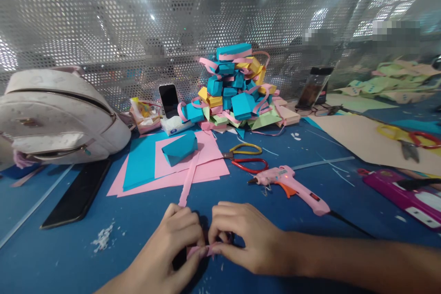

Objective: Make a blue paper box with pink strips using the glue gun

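Close to the table's near edge, my left hand (179, 243) and my right hand (244, 236) pinch a pink paper strip (193, 251) between them, fingertips almost touching. The fingers of both are closed, and part of the strip is hidden behind them. Another length of pink paper (189, 181) runs up from behind my left hand onto pink sheets (213, 144). A folded blue paper piece (179, 148) rests on those sheets. To the right of the hands lies a pink glue gun (289, 183), its small orange light lit, near red-and-yellow scissors (246, 157).
Behind stands a pile of blue, yellow and pink paper boxes (237, 87). A white backpack (58, 115), a dark phone (77, 195) and a propped phone (168, 99) are on the left. A magenta case (399, 195) and more scissors (408, 140) lie right, before a perforated metal screen (193, 14).
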A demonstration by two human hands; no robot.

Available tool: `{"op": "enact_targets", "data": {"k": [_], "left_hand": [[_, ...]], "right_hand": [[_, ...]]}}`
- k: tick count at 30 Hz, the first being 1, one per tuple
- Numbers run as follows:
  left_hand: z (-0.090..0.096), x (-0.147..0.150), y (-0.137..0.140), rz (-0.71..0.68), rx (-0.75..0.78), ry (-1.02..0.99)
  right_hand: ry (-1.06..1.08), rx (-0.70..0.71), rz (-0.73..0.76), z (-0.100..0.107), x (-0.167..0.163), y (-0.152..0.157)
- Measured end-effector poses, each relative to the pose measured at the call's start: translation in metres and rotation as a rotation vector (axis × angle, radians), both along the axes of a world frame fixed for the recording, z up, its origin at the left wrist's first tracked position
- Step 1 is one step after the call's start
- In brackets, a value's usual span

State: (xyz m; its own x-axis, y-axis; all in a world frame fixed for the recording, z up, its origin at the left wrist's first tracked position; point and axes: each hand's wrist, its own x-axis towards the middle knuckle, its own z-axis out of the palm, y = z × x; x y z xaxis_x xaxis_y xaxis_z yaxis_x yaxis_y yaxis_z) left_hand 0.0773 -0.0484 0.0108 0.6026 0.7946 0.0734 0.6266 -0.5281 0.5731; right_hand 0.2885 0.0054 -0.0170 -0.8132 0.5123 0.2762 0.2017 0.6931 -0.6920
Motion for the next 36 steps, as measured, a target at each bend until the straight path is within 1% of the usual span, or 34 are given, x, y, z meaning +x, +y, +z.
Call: {"op": "enact_targets", "data": {"k": [9, 16, 23, 26, 29, 31, 34, 36], "left_hand": [[-0.002, -0.002, -0.002, -0.007, -0.021, -0.005], [-0.006, -0.004, 0.000, 0.041, -0.057, -0.091], [-0.008, -0.005, 0.001, 0.060, -0.025, -0.125], [-0.010, -0.005, 0.000, 0.126, -0.042, -0.127], [-0.014, -0.007, -0.001, 0.212, -0.081, -0.158], [-0.016, -0.009, -0.001, 0.233, -0.085, -0.193], [-0.018, -0.011, -0.003, 0.244, -0.059, -0.179], [-0.017, -0.013, -0.004, 0.250, 0.002, -0.117]], "right_hand": [[0.002, -0.011, -0.009, -0.002, 0.000, 0.000], [0.006, -0.042, -0.053, 0.002, 0.000, -0.001], [0.015, -0.092, -0.075, 0.003, 0.002, -0.002], [0.016, -0.124, -0.081, 0.005, 0.003, -0.002], [0.014, -0.123, -0.122, 0.007, 0.004, -0.001], [0.005, -0.116, -0.146, 0.008, 0.004, -0.001], [-0.005, -0.090, -0.152, 0.007, 0.005, -0.002], [-0.030, -0.065, -0.152, 0.006, 0.005, -0.003]]}}
